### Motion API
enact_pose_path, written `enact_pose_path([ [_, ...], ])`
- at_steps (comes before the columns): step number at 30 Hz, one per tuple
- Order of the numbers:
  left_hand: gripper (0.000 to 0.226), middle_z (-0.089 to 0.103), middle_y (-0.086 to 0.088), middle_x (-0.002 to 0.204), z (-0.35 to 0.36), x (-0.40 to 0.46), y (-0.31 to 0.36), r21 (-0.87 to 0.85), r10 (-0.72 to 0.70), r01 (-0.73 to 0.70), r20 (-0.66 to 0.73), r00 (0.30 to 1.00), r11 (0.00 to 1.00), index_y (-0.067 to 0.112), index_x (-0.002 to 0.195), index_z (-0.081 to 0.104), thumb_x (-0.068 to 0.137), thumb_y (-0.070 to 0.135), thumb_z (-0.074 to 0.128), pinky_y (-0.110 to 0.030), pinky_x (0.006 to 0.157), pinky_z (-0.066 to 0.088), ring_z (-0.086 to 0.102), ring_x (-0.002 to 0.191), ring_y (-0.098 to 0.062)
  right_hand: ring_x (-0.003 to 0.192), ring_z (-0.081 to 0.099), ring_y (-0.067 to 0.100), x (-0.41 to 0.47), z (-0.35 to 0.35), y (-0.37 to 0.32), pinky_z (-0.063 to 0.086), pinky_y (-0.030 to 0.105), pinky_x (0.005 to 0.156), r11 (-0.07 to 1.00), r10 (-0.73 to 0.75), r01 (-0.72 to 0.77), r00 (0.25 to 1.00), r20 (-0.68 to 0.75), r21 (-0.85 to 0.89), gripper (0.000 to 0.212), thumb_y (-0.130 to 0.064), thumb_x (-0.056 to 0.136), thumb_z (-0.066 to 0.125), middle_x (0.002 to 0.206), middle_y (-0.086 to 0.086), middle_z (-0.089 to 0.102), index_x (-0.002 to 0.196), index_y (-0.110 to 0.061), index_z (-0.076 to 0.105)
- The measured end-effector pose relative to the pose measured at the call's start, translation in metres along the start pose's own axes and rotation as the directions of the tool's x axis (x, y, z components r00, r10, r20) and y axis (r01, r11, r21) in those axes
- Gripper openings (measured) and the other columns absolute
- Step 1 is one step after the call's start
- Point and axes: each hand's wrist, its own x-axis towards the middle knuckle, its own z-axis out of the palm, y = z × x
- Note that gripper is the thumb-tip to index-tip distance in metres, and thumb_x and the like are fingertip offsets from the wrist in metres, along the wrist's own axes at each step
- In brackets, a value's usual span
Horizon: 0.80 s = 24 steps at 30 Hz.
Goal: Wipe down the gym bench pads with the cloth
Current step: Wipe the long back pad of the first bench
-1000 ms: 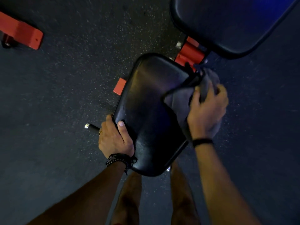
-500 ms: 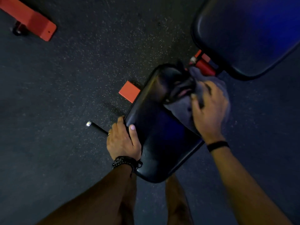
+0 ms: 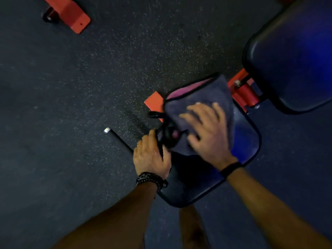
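Down on the speckled rubber floor (image 3: 89, 87), the glossy rounded seat pad (image 3: 197, 186) carries a soft grey cloth (image 3: 201, 97). Right hand (image 3: 208, 133) presses it flat with spread fingers, blurred; left hand (image 3: 151, 157) grips the pad's left edge. Beyond lies the padded backrest (image 3: 294, 56).

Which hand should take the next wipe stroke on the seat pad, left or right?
Right. The right hand already lies flat, fingers spread, on the cloth atop the seat pad. The left hand grips the pad's left edge, likely steadying it, and is off the cloth.
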Motion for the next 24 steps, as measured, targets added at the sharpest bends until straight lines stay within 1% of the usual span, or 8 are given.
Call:
enact_pose_path([
  [6,0.064,0.062,-0.013,0.118,0.003,-0.001,-0.001,0.002,0.027,-0.027,-0.039,0.999,1.000,0.005,0.137,0.048,0.094,0.047,0.028,-0.047,0.090,0.048,0.060,0.104,-0.034,0.114,0.054,0.036,0.103,-0.015,0.036,0.038,0.050,0.095,0.826,0.562,-0.561,0.827,-0.007,-0.053,0.037,-0.038,0.093,0.044,0.117,0.016,0.063,0.106,-0.011,0.065],
  [8,0.065,0.058,-0.015,0.127,0.003,0.001,0.002,-0.050,0.041,-0.045,-0.072,0.997,0.998,0.006,0.140,0.045,0.094,0.047,0.029,-0.045,0.090,0.048,0.059,0.109,-0.034,0.106,0.056,0.034,0.114,-0.009,0.015,0.038,0.049,0.092,0.843,0.526,-0.518,0.850,0.021,-0.145,0.038,-0.043,0.088,0.045,0.106,0.014,0.067,0.096,-0.015,0.069],
  [11,0.070,0.041,-0.021,0.147,-0.004,0.000,-0.001,-0.343,-0.022,-0.065,-0.246,0.969,0.937,-0.002,0.143,0.039,0.088,0.041,0.039,-0.043,0.099,0.043,0.045,0.128,-0.032,0.089,0.057,0.030,0.079,0.007,-0.057,0.037,0.045,0.082,0.966,0.186,-0.165,0.979,0.089,-0.198,0.034,-0.043,0.078,0.049,0.087,0.010,0.070,0.079,-0.017,0.071],
  [15,0.068,0.040,-0.031,0.141,-0.033,-0.037,-0.052,-0.521,-0.114,-0.148,-0.438,0.892,0.840,-0.011,0.139,0.040,0.076,0.014,0.041,-0.054,0.109,0.034,0.040,0.131,-0.040,0.093,0.053,0.024,0.004,0.030,-0.128,0.035,0.044,0.088,0.983,-0.131,0.100,0.968,0.215,0.151,0.032,-0.040,0.078,0.057,0.098,0.002,0.068,0.096,-0.019,0.073],
  [18,0.065,0.046,-0.023,0.137,-0.063,-0.059,-0.088,-0.521,-0.054,-0.154,-0.363,0.930,0.840,-0.008,0.140,0.042,0.078,0.012,0.040,-0.058,0.103,0.038,0.046,0.126,-0.036,0.098,0.055,0.024,0.004,0.022,-0.091,0.036,0.046,0.090,0.955,-0.295,0.286,0.942,0.164,0.072,0.027,-0.040,0.078,0.060,0.102,0.000,0.065,0.097,-0.021,0.067],
  [19,0.060,0.048,-0.020,0.135,-0.069,-0.054,-0.096,-0.514,-0.022,-0.161,-0.330,0.944,0.842,-0.005,0.139,0.044,0.083,0.016,0.041,-0.056,0.102,0.040,0.048,0.123,-0.034,0.097,0.057,0.026,0.017,0.018,-0.077,0.037,0.047,0.088,0.964,-0.263,0.265,0.954,0.147,0.005,0.024,-0.041,0.078,0.060,0.097,0.000,0.066,0.091,-0.023,0.066],
  [22,0.053,0.053,-0.018,0.131,-0.070,-0.022,-0.102,-0.466,0.060,-0.191,-0.280,0.958,0.864,0.001,0.138,0.048,0.097,0.034,0.041,-0.048,0.100,0.044,0.053,0.119,-0.027,0.101,0.055,0.028,0.051,0.012,-0.071,0.036,0.048,0.090,0.965,0.201,-0.188,0.978,0.053,-0.184,0.029,-0.046,0.077,0.051,0.098,0.004,0.065,0.085,-0.024,0.067],
  [24,0.053,0.055,-0.015,0.130,-0.071,-0.001,-0.093,-0.496,0.039,-0.186,-0.292,0.956,0.848,0.002,0.137,0.050,0.098,0.036,0.040,-0.041,0.099,0.046,0.053,0.118,-0.019,0.107,0.049,0.027,0.033,0.028,-0.105,0.032,0.047,0.094,0.953,0.235,-0.219,0.971,0.051,-0.208,0.033,-0.048,0.079,0.051,0.109,0.004,0.062,0.095,-0.024,0.067],
])
